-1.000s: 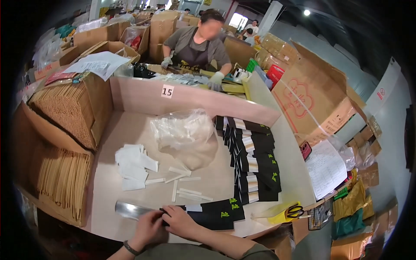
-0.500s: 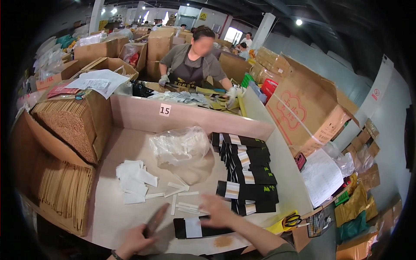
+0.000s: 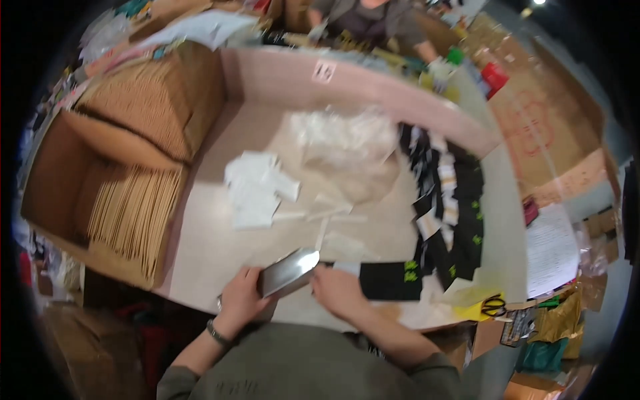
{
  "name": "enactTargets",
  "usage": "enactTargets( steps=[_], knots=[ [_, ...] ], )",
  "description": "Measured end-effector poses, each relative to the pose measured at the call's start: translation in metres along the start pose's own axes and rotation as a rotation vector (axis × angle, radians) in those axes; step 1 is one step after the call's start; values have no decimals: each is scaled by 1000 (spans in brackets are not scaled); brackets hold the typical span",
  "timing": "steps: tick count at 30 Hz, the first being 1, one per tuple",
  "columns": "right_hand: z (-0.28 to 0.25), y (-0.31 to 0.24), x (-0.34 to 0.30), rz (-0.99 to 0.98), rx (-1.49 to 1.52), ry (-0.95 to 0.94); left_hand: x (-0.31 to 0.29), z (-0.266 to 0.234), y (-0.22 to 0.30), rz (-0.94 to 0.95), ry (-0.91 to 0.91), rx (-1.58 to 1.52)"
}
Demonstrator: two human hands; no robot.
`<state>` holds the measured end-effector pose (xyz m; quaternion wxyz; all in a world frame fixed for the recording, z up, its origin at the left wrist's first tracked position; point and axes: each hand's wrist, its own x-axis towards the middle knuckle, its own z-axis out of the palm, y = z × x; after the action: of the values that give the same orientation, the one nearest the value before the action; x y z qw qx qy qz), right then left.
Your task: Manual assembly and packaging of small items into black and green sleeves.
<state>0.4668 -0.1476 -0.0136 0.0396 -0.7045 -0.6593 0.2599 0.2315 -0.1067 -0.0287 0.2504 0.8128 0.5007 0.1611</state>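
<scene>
My left hand (image 3: 241, 295) is closed round a flat, shiny silver plate (image 3: 288, 273), which is tilted and catches the light. My right hand (image 3: 338, 291) has curled fingers at the plate's right end; what they hold, if anything, is hidden. Just beyond that hand lies a flat black piece (image 3: 390, 281) with green marks and a white paper band, partly covered by the hand. Past the plate, thin white strips (image 3: 322, 233) lie loose on the table. A pile of white paper pieces (image 3: 257, 190) sits to their left.
Banded black pieces (image 3: 463, 207) lie overlapped along the right wall. A clear plastic bag (image 3: 343, 137) rests at the back. Brown cardboard boxes (image 3: 137, 273) stand on the left. Scissors (image 3: 493, 305) lie at the right edge. Across the partition, a person's gloved hand (image 3: 441, 70) shows.
The view has tilted downward. My left hand has turned the plate so its face shines, and my right hand has come left from over the black piece to the plate's end.
</scene>
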Motion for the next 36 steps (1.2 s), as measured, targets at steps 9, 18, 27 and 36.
enactTargets(
  steps=[9,18,27,36],
  knots=[
    [22,-25,6,-126,93,-45,7,-37,-9,254,-370,31],
    [-41,59,121,-535,-433,412,15,-88,-56,186,115,71],
    [21,30,252,-493,-144,550,-7,-156,-225,-504,246,232],
    [-22,-46,105,-660,365,97,-16,-138,-238,-352,381,249]
  ],
)
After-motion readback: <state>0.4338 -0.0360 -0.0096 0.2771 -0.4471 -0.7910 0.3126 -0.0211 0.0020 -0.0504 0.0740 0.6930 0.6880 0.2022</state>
